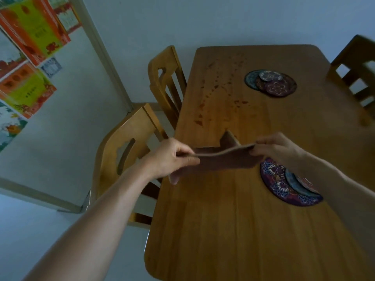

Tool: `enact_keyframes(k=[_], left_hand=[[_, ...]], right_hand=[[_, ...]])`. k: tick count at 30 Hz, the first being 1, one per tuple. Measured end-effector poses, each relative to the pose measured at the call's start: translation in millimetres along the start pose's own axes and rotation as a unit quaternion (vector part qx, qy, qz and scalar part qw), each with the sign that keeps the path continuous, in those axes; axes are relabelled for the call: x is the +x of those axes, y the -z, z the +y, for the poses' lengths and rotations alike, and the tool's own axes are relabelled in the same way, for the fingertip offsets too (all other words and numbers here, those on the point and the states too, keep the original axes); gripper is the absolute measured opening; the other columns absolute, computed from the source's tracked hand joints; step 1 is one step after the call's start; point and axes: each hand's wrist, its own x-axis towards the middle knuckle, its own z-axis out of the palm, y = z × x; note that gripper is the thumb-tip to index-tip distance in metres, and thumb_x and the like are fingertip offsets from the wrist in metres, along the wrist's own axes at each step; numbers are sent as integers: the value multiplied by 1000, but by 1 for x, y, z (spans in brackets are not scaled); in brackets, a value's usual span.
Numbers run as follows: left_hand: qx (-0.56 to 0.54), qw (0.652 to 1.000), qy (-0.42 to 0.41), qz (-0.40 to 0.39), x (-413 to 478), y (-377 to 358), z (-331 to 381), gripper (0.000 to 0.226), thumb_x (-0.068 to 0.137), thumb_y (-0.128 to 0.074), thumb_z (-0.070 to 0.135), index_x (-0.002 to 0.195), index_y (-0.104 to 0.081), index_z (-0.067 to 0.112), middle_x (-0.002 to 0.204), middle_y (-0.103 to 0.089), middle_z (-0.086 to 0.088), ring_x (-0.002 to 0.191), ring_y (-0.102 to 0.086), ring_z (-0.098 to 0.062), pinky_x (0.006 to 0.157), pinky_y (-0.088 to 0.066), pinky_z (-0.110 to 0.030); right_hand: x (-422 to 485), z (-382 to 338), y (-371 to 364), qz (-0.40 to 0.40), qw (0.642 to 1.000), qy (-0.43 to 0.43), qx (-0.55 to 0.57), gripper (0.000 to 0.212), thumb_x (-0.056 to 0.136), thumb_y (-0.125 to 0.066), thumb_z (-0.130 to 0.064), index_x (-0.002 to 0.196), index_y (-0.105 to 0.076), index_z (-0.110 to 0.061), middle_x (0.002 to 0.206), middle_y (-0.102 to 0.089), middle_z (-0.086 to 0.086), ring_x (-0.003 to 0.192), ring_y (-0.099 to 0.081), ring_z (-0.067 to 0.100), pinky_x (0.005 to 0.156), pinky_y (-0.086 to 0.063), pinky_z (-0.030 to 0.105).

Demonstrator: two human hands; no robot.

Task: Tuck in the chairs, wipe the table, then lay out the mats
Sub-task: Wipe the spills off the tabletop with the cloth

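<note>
Cloth [225, 159], brownish, is stretched in the air over the wooden table [233, 230], its long axis running left to right between the two grips. The left hand [172, 159], forearm reaching in from the lower left, pinches one end between thumb and curled fingers; the right hand [276, 148] pinches the other end (a corner flaps up near the middle). Beyond the grips lie reddish stains [215, 98] and a far stack of round mats [271, 83]; another stack [288, 183] sits just under the right wrist. Boxes [30, 47] at far left bear unreadable print.
</note>
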Motion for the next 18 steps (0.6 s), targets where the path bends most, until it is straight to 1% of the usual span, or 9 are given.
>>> enact_keyframes(k=[2, 5, 7, 8, 10, 12, 14, 16, 18], left_hand=[[35, 993, 57, -94, -1, -22, -17, 12, 86, -69, 40, 90, -73, 30, 78, -74, 8, 70, -72, -13, 70, -60, -37], [99, 966, 111, -213, 6, -48, -39, 17, 88, -66, 44, 100, -73, 34, 94, -71, 15, 87, -67, -4, 79, -57, -31], [117, 959, 123, -225, 17, -55, -49, 21, 91, -63, 41, 108, -72, 30, 100, -68, 14, 94, -64, -7, 78, -54, -27], [123, 966, 114, -197, 24, -58, -51, 20, 93, -61, 38, 109, -71, 29, 100, -67, 13, 95, -63, -8, 76, -51, -24], [111, 987, 95, -66, 40, -60, -52, 20, 97, -57, 32, 113, -67, 28, 106, -66, 11, 98, -62, -9, 77, -48, -24], [101, 986, 77, 104, 53, -60, -50, 28, 99, -53, 27, 127, -57, 28, 119, -61, 8, 106, -58, -9, 84, -46, -24], [91, 967, 63, 229, 61, -58, -52, 34, 99, -52, 25, 133, -52, 26, 124, -58, 6, 112, -55, -11, 88, -45, -25], [46, 963, 65, 258, 62, -56, -61, 33, 99, -52, 25, 131, -53, 24, 122, -59, 4, 109, -56, -11, 88, -47, -25], [23, 965, 77, 249, 55, -59, -73, 31, 99, -52, 26, 130, -54, 23, 121, -60, 4, 102, -55, -7, 84, -44, -21]], right_hand=[[-2, 32, -7, -91, 990, -100, -25, 24, 79, -69, -20, 56, -63, -14, 52, -56, 0, 49, -52, 11, 53, -40, 21], [-2, 66, -21, -198, 945, -246, -88, 15, 85, -71, -18, 73, -64, -21, 51, -65, -13, 47, -62, 3, 51, -51, 22], [0, 77, -30, -186, 943, -261, -93, 18, 88, -69, -17, 72, -64, -24, 50, -65, -14, 47, -63, 2, 45, -50, 21], [2, 83, -34, -137, 956, -245, -82, 23, 88, -68, -16, 66, -65, -23, 50, -65, -10, 48, -64, 5, 44, -51, 24], [6, 91, -44, 10, 975, -203, -92, 22, 88, -65, -18, 66, -67, -18, 59, -66, 1, 58, -67, 18, 50, -55, 38], [10, 91, -54, 83, 951, -201, -219, 13, 85, -65, -30, 83, -63, -17, 81, -68, 5, 76, -65, 26, 62, -53, 42], [12, 89, -70, 86, 910, -252, -318, 37, 82, -66, -41, 105, -54, -15, 101, -62, 7, 91, -62, 31, 66, -44, 37], [14, 90, -85, 78, 891, -295, -335, 52, 82, -68, -40, 118, -46, -10, 113, -59, 11, 101, -61, 35, 70, -39, 36], [15, 85, -95, 107, 890, -309, -318, 42, 82, -65, -29, 114, -47, -11, 106, -62, 10, 95, -62, 34, 69, -38, 36]])
